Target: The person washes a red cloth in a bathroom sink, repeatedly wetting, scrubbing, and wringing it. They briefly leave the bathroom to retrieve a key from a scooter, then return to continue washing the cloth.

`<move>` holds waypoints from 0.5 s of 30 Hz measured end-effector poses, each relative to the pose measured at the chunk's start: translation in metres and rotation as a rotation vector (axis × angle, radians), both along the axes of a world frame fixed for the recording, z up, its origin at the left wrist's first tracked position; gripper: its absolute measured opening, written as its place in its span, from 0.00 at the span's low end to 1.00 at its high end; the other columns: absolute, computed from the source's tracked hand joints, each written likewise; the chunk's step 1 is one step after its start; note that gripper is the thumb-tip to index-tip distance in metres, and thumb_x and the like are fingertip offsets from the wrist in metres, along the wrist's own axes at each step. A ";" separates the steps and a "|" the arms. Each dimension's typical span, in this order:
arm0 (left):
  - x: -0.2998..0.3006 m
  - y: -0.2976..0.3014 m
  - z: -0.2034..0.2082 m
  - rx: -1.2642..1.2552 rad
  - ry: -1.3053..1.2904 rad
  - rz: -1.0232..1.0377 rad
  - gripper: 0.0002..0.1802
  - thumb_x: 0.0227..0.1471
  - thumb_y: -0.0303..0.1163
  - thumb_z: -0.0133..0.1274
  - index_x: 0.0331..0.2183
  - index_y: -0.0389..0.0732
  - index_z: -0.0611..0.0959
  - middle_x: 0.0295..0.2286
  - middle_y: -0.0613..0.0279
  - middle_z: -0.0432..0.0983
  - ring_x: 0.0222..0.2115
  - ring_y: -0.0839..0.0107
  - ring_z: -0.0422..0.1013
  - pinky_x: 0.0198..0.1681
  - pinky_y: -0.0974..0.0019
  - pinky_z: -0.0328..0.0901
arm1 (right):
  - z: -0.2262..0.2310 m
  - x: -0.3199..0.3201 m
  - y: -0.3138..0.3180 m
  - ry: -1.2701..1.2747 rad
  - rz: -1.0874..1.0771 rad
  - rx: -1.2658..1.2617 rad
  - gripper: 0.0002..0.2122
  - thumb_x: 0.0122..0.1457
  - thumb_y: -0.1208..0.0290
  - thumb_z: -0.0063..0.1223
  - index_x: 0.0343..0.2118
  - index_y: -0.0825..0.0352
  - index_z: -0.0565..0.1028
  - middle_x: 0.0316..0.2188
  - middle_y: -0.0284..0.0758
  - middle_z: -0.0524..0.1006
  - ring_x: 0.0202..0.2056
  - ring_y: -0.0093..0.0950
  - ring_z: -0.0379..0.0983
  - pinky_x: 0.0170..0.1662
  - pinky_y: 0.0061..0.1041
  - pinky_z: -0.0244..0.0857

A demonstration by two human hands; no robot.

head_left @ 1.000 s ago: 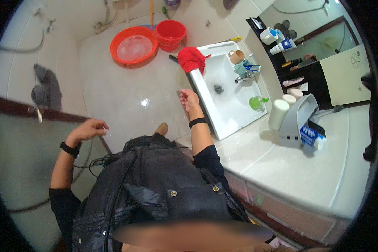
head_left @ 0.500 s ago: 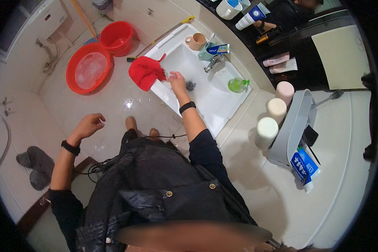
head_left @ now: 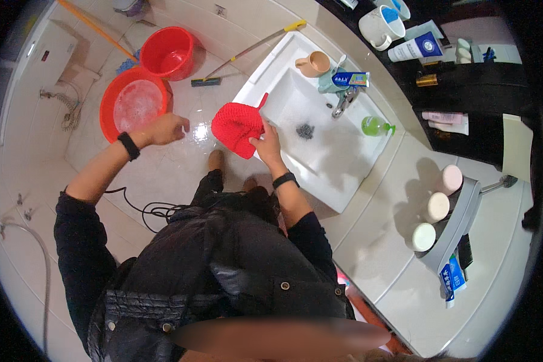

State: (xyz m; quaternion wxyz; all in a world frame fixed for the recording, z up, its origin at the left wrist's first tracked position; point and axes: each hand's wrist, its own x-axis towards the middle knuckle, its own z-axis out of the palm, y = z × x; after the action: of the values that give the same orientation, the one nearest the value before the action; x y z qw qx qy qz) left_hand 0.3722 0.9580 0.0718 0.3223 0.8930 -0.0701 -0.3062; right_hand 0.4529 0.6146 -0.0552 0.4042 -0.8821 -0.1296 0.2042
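Note:
A red knitted hat (head_left: 238,128) with a short strap sticking up is at the near left corner of the white sink (head_left: 260,51). My right hand (head_left: 268,146) grips the hat's right edge, thumb on the near side; the fingers beyond are partly hidden by it. Over the floor to the left, my left hand (head_left: 166,129) hangs with loosely bent fingers and holds nothing. It is close to the red basin (head_left: 107,99), which has sudsy water in it. A dark clump (head_left: 305,131) lies at the sink's drain.
Behind the basin stands a red bucket (head_left: 176,55); a yellow-handled squeegee (head_left: 206,82) leans near the sink. A tan mug (head_left: 313,64), a tap (head_left: 345,102) and a green soap bottle (head_left: 375,126) line the sink's far rim. A black cable (head_left: 157,209) trails on the floor.
My right hand has taken hold of the hat, which it was beside before. My left hand has moved up and to the right, toward the basin. The whole view has shifted.

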 end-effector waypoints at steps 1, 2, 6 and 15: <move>0.004 0.010 0.001 -0.021 -0.050 0.027 0.12 0.50 0.29 0.56 0.38 0.37 0.80 0.31 0.48 0.78 0.35 0.55 0.75 0.40 0.56 0.69 | -0.002 -0.009 -0.004 0.008 -0.077 -0.016 0.43 0.45 0.69 0.67 0.66 0.62 0.57 0.55 0.47 0.69 0.56 0.42 0.66 0.60 0.39 0.58; 0.007 0.018 0.001 -0.035 -0.091 0.056 0.12 0.49 0.28 0.56 0.39 0.37 0.80 0.30 0.49 0.78 0.34 0.57 0.75 0.39 0.57 0.69 | -0.005 -0.018 -0.014 0.047 -0.228 0.190 0.38 0.46 0.68 0.67 0.63 0.63 0.63 0.52 0.46 0.70 0.54 0.40 0.69 0.57 0.37 0.63; -0.021 0.028 0.000 -0.228 -0.187 0.188 0.10 0.51 0.25 0.56 0.38 0.37 0.80 0.27 0.60 0.75 0.31 0.70 0.73 0.37 0.65 0.68 | -0.036 -0.011 -0.091 -0.006 -0.405 0.031 0.30 0.47 0.67 0.67 0.56 0.64 0.71 0.48 0.43 0.74 0.49 0.36 0.73 0.52 0.32 0.67; -0.144 -0.025 -0.030 -0.534 0.525 0.655 0.05 0.57 0.20 0.52 0.38 0.35 0.80 0.29 0.68 0.77 0.31 0.80 0.71 0.37 0.72 0.67 | -0.154 0.075 -0.225 0.065 -0.819 -0.093 0.39 0.41 0.63 0.69 0.60 0.61 0.66 0.57 0.46 0.71 0.56 0.38 0.69 0.59 0.32 0.62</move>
State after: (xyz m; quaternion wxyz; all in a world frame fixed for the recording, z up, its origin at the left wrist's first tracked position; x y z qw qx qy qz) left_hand 0.2285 0.9334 0.0417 0.6258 0.6472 0.2215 -0.3748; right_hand 0.5279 0.3892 -0.2092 0.4154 -0.8712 0.2545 0.0598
